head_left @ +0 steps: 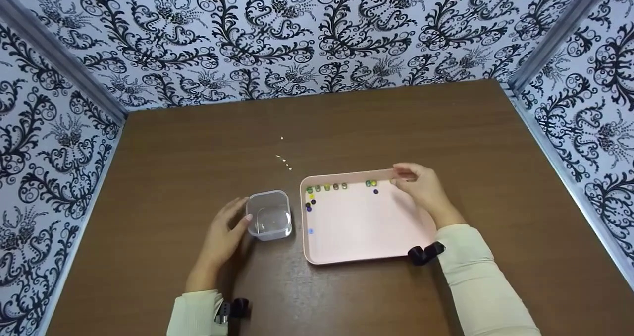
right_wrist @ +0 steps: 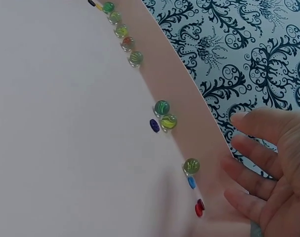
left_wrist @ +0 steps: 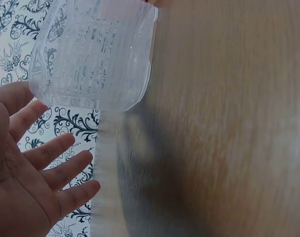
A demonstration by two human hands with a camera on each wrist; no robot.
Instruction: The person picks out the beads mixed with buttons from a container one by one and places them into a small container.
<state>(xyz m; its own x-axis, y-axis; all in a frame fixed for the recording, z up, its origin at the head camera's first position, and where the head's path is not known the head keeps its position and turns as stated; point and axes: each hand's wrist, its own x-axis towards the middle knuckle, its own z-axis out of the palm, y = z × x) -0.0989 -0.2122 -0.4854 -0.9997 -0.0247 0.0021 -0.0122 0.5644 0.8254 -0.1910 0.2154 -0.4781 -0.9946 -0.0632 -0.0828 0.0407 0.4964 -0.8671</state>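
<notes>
My left hand (head_left: 221, 234) is at the left side of a clear plastic container (head_left: 270, 217), its thumb and fingertips at the rim. In the left wrist view its fingers are spread, the upper ones touching the container. No contents show inside. My right hand (head_left: 421, 185) is at the far right of a pink tray (head_left: 361, 232), fingers extended by the rim. In the right wrist view no object is between its fingers. Glass marbles (right_wrist: 162, 107) line the tray's far wall. Several small flat coloured pieces, one dark blue (right_wrist: 154, 125), another red (right_wrist: 199, 209), lie near them.
Dark, yellow and blue pieces (head_left: 310, 231) lie along the tray's left side. Small pale specks (head_left: 284, 161) mark the brown table (head_left: 198, 147) behind the container. Patterned walls (head_left: 297, 38) enclose the table at the back and both sides.
</notes>
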